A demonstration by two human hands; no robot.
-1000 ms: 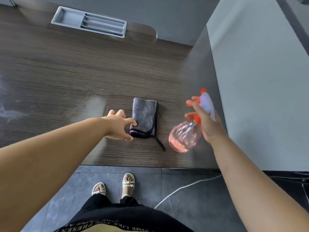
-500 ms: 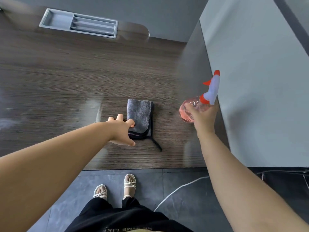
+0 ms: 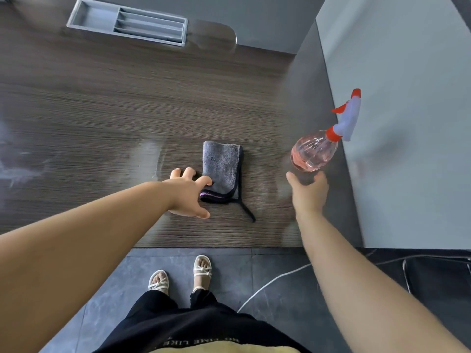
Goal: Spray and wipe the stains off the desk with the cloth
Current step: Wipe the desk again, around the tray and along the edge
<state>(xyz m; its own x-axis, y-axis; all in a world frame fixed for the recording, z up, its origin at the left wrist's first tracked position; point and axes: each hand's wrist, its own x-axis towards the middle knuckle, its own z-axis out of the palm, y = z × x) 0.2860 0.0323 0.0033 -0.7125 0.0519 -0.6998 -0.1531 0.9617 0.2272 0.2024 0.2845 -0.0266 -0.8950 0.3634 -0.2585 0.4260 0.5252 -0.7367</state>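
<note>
A folded grey cloth [image 3: 222,169] with a dark trim lies on the dark wooden desk [image 3: 114,110]. My left hand [image 3: 190,193] reaches to its near left corner, one finger resting on the cloth, the others spread. A pink spray bottle [image 3: 314,151] with a white and orange trigger head stands on the desk by the right wall. My right hand [image 3: 308,192] hovers just in front of the bottle with fingers spread, apart from it. Whitish smears [image 3: 23,169] mark the desk at far left, and a pale wet patch [image 3: 150,154] lies left of the cloth.
A grey recessed tray [image 3: 127,21] sits in the desk at the back. A grey wall [image 3: 407,123] borders the desk on the right. The desk's front edge [image 3: 204,247] runs above my feet, and a white cable [image 3: 275,278] lies on the dark floor.
My right hand set the spray bottle down by the right wall and let go of it. My left hand stayed at the cloth's near corner.
</note>
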